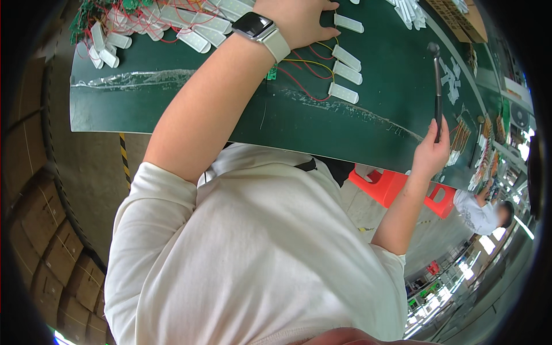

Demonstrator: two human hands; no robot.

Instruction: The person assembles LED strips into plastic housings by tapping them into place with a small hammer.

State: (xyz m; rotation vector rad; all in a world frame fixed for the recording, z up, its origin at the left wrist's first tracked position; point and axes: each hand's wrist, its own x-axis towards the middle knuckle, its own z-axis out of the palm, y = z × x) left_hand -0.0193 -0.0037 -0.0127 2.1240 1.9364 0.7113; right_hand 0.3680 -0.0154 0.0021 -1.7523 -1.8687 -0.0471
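My left hand (296, 22), with a watch (253, 26) on its wrist, reaches to the far edge of the view, which cuts part of it off. Its thumb and a finger stand apart beside a small white oblong plastic piece (348, 23). Nearer lie three similar white pieces (344, 93) in a column, with red and yellow wires (313, 69) running from them toward my left wrist. A bit of green circuit board (271, 73) shows by the forearm. My right hand (432, 150) is closed around the handle of a slim black tool (439, 86) with a rounded head, held upright.
A heap of white pieces with red wires and green boards (167, 23) covers the green table's (115, 109) far left. White strips (409, 12) and a cardboard box (460, 20) are at the far right. Red stools (379, 184), stacked cartons (52, 230) and another person (480, 213) are beyond the table.
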